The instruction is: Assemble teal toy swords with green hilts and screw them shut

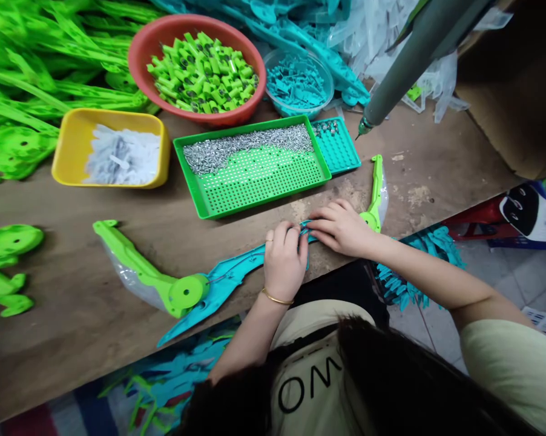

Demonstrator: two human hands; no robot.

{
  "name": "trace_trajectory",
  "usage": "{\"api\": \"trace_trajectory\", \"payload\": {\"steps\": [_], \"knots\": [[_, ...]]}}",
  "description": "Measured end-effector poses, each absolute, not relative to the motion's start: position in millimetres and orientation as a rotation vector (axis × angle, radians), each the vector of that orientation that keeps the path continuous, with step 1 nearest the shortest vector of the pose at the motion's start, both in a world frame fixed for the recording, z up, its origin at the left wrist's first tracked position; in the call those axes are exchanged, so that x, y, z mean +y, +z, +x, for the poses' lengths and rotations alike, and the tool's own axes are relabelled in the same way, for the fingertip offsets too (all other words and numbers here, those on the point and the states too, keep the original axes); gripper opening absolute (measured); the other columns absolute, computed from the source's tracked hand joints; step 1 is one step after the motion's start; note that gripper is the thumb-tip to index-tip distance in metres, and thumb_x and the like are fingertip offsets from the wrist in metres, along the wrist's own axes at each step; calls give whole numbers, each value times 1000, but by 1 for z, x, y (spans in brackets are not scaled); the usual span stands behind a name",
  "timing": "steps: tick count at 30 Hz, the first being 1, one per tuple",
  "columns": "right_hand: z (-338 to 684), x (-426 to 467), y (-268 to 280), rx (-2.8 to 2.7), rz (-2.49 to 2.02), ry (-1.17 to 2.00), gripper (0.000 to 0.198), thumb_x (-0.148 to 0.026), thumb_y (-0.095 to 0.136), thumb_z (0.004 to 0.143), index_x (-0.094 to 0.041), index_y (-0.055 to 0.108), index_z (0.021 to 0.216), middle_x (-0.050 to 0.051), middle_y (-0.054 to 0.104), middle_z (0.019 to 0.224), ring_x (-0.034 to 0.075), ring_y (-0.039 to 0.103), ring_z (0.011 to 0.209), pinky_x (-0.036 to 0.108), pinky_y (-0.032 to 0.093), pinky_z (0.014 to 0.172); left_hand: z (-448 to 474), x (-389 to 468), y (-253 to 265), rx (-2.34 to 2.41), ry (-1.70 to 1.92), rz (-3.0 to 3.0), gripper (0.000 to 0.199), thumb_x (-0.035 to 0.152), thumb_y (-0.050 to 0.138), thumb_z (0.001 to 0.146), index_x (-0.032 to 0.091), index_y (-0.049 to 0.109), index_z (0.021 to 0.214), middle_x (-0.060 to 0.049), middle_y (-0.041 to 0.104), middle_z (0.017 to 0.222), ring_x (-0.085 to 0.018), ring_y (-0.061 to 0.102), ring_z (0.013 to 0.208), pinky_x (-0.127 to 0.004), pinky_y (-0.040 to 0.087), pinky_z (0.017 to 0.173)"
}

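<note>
A long blue plastic piece [230, 274] lies along the near edge of the table, with a lime-green arm [157, 275] joined near its left end by a round hub. A second green arm [375, 194] stands at the other end; both arms carry clear plastic film-like parts. My left hand [286, 257] is closed over the middle of the blue piece, fingers bent and pinching. Just right of it, my right hand [343, 229] has its fingertips pressed together at a small blue part [305, 225] on the same piece. The fingers hide what exactly is between them.
A green perforated tray [255, 197] holds many screws, beside a small blue tray [339, 154]. Behind stand a red bowl [139, 57] of green cylinders, a clear tub [330, 91] of blue parts and a yellow box [64, 151]. A power screwdriver [400, 72] hangs at upper right.
</note>
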State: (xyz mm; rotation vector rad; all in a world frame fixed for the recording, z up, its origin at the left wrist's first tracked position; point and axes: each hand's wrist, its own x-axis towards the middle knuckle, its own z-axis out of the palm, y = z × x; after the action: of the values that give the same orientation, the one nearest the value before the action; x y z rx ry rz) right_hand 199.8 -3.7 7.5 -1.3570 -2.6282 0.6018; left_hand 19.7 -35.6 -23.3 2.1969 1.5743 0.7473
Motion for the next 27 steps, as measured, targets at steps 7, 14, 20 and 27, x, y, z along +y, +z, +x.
{"api": "trace_trajectory", "payload": {"steps": [7,14,20,27], "knots": [[208,-5,13,-2647,-1364,589,32,-38,43,97,-21,65,114,7,63,119,22,51,110,41,30,102,20,-36,-23,1554,741,2275,25,24,48,93,17,68,107,-12,63,104,-24,54,92,-35,44,81],[226,-25,17,-2493,-1497,514,23,-35,50,94,-19,65,103,6,63,118,20,54,109,43,26,108,19,-32,-16,1564,687,2240,25,24,51,92,19,69,108,-11,62,105,-23,54,92,-34,44,81],[219,-27,6,-2522,-1468,369,26,-37,47,96,-20,63,108,4,65,116,20,53,109,44,26,109,20,-32,-13,1514,517,2381,27,18,52,90,25,72,105,-9,62,111,-25,52,92,-34,45,74],[221,-18,9,-2596,-1447,466,27,-38,46,96,-22,64,107,5,64,119,22,53,109,47,27,108,18,-29,-10,1514,477,2419,27,18,52,89,25,72,106,-9,63,110,-24,53,90,-34,45,73]]}}
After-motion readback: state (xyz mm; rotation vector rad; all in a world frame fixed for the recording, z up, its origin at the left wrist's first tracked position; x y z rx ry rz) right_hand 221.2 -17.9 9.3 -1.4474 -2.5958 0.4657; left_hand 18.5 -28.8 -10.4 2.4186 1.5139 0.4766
